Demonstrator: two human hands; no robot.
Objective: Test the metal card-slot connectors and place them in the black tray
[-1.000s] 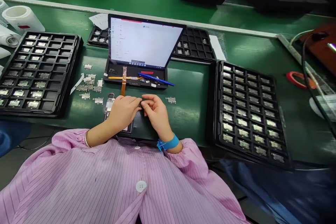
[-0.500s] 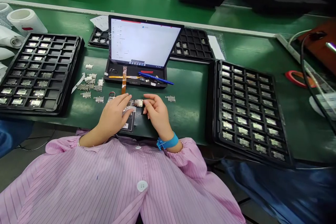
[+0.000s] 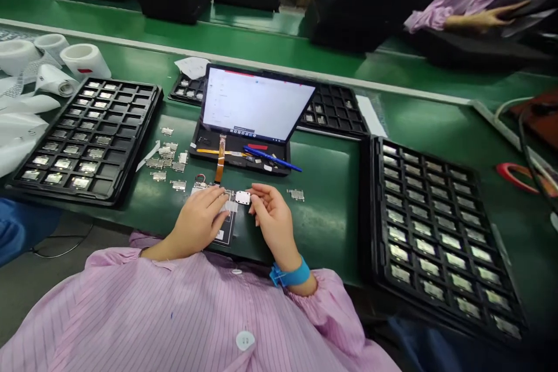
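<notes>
While the left hand (image 3: 203, 218) lies palm down over a dark circuit board (image 3: 227, 226), its fingers stretched out and its thumb standing apart from them, the right hand (image 3: 275, 218) curls at the right edge of a small bright metal module (image 3: 243, 197), thumb and forefinger near each other; whether they pinch it, I cannot tell. That module sits between the two hands, by the board's upper right part. A blue strap (image 3: 290, 272) circles the right wrist. An orange flat cable (image 3: 220, 165) runs from the board up to a black box (image 3: 253, 166) below a lit screen (image 3: 257, 104), and a blue pen (image 3: 272, 158) lies across that box. Loose metal parts (image 3: 166, 154) are grouped to the left, near a white strip (image 3: 148, 156), and a single part (image 3: 297, 195) lies right of the right hand. Farther out, the left tray (image 3: 111, 151) is partly filled, while the right tray (image 3: 378, 244) holds four columns of metal parts
</notes>
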